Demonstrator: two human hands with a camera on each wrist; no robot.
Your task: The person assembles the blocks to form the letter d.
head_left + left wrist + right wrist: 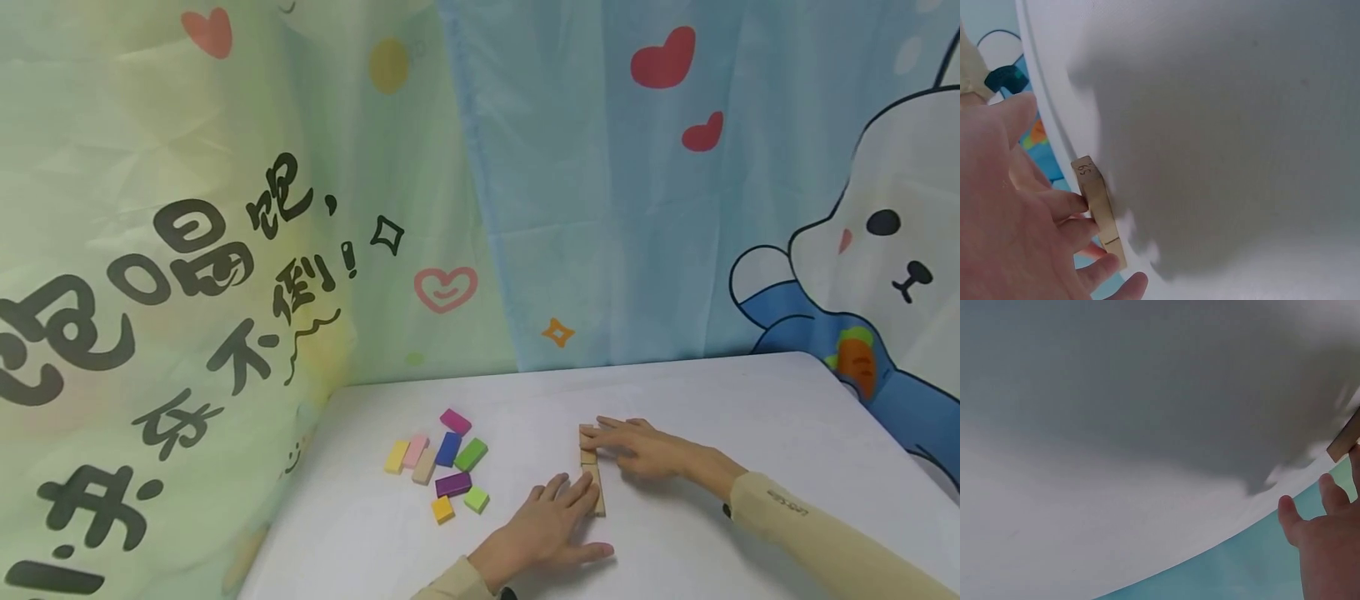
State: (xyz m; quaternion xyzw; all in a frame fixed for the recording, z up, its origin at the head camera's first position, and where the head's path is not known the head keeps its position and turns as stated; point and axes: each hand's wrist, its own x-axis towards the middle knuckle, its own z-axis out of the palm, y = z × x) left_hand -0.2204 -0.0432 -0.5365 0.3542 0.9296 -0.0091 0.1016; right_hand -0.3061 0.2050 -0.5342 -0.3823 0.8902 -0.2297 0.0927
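Note:
Two plain wooden blocks lie end to end in a line on the white table, the near block (599, 502) and the far block (588, 457). My left hand (542, 525) lies along the left of the near block, its fingertips touching it and its thumb held away. Dark marks like digits show on that block's end (1085, 169) in the left wrist view. From the right, my right hand (647, 448) reaches over the far block with fingers extended, touching it. Only a corner of a wooden block (1344, 440) appears in the right wrist view, beside the fingers.
Left of the hands lies a loose group of coloured blocks, among them a blue block (448, 448), a purple block (453, 485), a magenta block (455, 422) and a yellow block (397, 457). A printed curtain (570, 208) hangs behind the table (337, 517).

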